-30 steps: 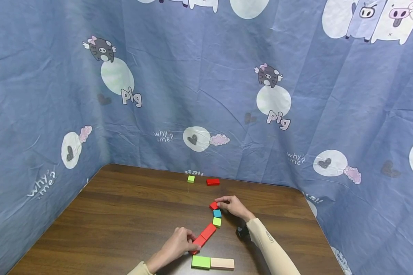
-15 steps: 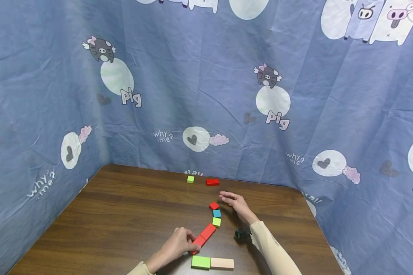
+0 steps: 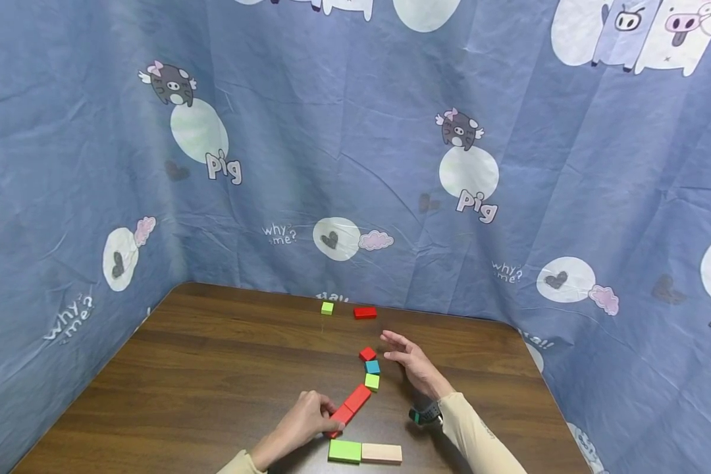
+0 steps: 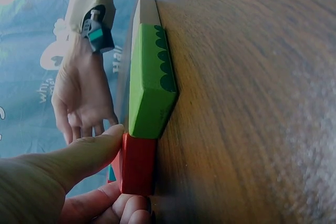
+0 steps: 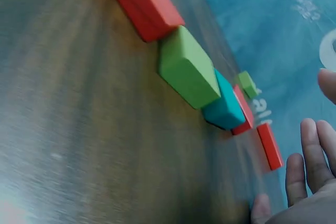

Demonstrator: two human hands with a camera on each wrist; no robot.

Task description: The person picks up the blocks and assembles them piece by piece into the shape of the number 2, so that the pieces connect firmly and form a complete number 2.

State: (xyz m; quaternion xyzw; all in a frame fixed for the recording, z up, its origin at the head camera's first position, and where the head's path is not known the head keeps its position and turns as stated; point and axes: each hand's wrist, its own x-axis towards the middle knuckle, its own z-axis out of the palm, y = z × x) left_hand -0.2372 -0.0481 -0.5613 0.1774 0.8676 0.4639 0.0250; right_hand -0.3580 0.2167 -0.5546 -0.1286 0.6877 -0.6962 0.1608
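Note:
My left hand (image 3: 306,419) pinches the near red block (image 4: 139,163) between thumb and fingers; that block lies on the table, end to end with a second red block (image 3: 357,398). From there a curved row runs away over a green cube (image 3: 372,382), a blue cube (image 3: 372,367) and a red cube (image 3: 367,354). To the right of the row hovers my right hand (image 3: 413,364), its fingers loosely extended and holding nothing; in the right wrist view it is apart from the blocks. A green block (image 3: 344,451) and a pale wooden block (image 3: 382,453) lie end to end near me.
At the far edge of the wooden table (image 3: 213,368) lie a small green cube (image 3: 327,308) and a red block (image 3: 365,313). A blue patterned curtain (image 3: 343,164) hangs behind and beside the table. A dark wrist device (image 3: 424,415) is strapped on my right wrist.
My right hand has let go of the far red cube and drawn back to the right, its fingers spreading. The left hand stays on the near red block.

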